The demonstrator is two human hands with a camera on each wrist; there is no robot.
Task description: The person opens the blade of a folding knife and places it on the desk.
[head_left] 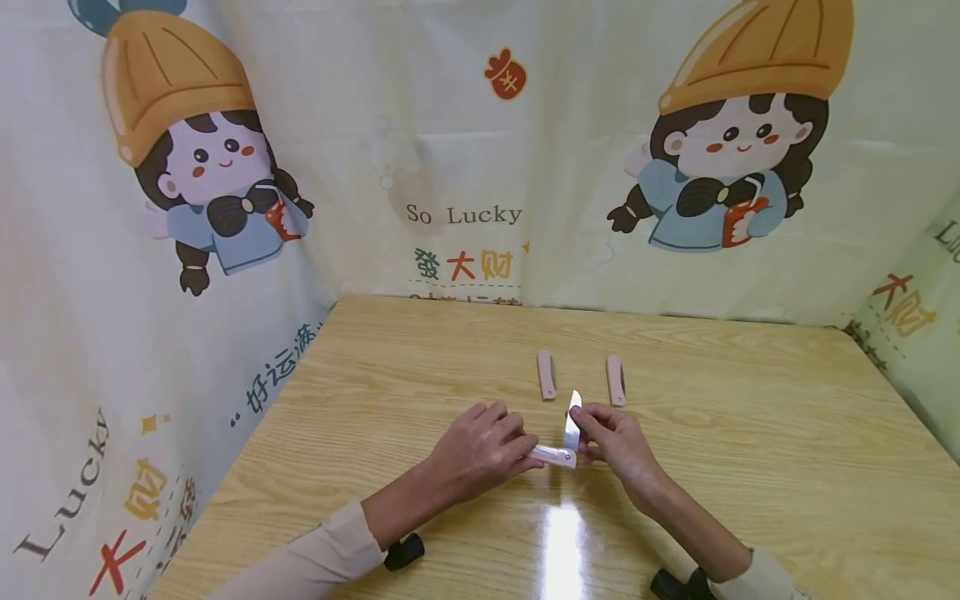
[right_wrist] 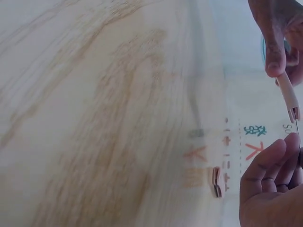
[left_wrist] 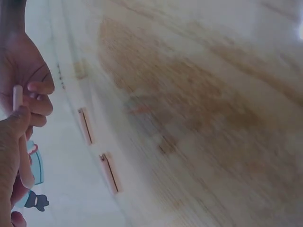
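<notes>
A folding knife with a pink handle (head_left: 557, 456) is held between both hands over the table. Its shiny blade (head_left: 572, 423) stands roughly at a right angle to the handle. My left hand (head_left: 483, 446) grips the handle from the left, its thumb (right_wrist: 274, 59) along the side in the right wrist view. From the right, my right hand (head_left: 622, 450) pinches the blade between thumb and fingers. Two more pink knives lie folded just beyond the hands, a left one (head_left: 547, 375) and a right one (head_left: 616, 381).
The wooden table (head_left: 412, 367) spreads out around the hands, with a bright reflection near its front. A printed curtain (head_left: 465, 150) hangs along the back and sides of the table.
</notes>
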